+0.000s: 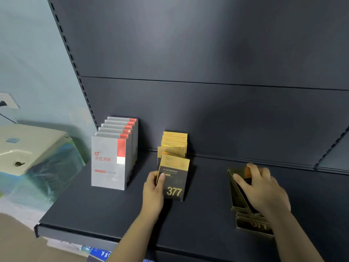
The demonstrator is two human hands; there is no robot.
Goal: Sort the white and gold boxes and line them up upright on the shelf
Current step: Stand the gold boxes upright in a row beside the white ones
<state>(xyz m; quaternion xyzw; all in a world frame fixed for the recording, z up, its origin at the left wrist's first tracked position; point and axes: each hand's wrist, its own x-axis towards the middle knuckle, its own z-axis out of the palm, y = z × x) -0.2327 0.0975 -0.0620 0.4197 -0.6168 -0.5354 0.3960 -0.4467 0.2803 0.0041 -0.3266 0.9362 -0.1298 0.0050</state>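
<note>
The right hand covers most of the flat pile of gold-and-black cardboard boxes, and its wrist hides half the lowest one's print. Behind the front upright gold box and the front white-and-red carton, only top edges show.

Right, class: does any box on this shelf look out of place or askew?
Yes. The gold pile under the right hand lies flat, not upright. The front gold box, gripped by the left hand, sits skewed to the gold row. The white row looks neat.
</note>
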